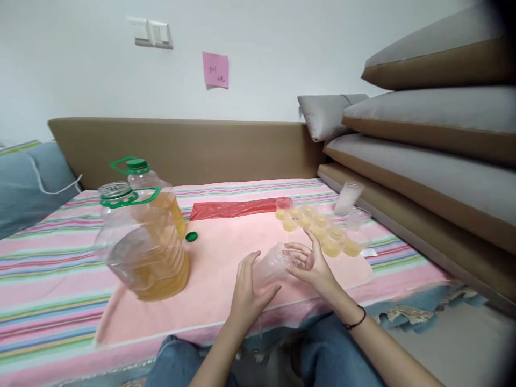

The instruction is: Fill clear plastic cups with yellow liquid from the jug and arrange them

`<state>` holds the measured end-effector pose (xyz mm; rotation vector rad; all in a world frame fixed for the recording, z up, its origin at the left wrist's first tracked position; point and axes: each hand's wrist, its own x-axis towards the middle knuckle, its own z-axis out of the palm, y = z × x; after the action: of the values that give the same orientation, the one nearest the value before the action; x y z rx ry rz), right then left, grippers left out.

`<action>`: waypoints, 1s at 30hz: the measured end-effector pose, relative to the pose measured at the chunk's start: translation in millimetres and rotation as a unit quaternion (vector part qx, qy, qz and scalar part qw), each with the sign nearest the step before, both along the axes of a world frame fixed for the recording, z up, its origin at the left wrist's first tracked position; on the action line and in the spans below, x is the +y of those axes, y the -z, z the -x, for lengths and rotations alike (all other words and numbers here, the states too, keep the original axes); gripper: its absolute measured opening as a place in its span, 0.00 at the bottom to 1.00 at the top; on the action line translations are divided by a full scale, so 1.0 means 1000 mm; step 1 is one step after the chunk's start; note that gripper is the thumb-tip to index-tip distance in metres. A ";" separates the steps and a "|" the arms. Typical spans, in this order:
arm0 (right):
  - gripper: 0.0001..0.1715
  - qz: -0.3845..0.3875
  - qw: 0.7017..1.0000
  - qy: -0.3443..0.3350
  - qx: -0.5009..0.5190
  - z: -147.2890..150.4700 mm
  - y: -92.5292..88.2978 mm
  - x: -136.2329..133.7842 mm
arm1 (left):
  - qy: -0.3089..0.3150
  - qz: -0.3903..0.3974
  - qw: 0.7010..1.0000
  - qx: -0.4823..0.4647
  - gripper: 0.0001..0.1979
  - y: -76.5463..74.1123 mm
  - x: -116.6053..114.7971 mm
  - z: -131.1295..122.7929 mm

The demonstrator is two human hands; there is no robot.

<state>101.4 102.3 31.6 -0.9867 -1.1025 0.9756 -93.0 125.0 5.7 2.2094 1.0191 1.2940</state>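
Observation:
Between my hands, tilted above the peach mat point(209, 269), is a stack of clear plastic cups point(272, 264), blurred and see-through. My left hand point(249, 290) is at the stack's lower left end, fingers stretched and thumb spread apart from them. My right hand point(312, 264) has curled fingers and a thumb at the upper right end of the stack, index finger raised; the exact contact is hard to see. Just beyond that hand, several clear cups of yellow liquid point(331, 246) stand close together on the mat.
Two large jugs of amber liquid point(149, 263) stand on the left, the front one uncapped. A green cap point(191, 236) lies beside them. Red plastic point(237, 208) lies behind the mat. More clear cups point(349, 198) stand at right, near stacked grey-brown cushions point(427, 156).

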 end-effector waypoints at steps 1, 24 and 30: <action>0.63 0.000 1.000 0.006 0.014 0.009 0.006 -0.001 | -0.004 0.007 1.000 -0.008 0.34 -0.001 0.001 0.002; 0.63 -0.063 0.991 -0.109 -0.036 0.020 0.010 -0.010 | 0.117 0.026 0.993 0.007 0.35 -0.013 0.008 0.013; 0.64 -0.059 0.992 -0.114 -0.020 0.020 0.011 -0.011 | 0.120 0.022 0.993 -0.008 0.35 -0.011 0.008 0.010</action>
<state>81.8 91.6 20.9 -0.7983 -1.3117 1.0639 -102.6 132.7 17.0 2.2056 0.7416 1.1696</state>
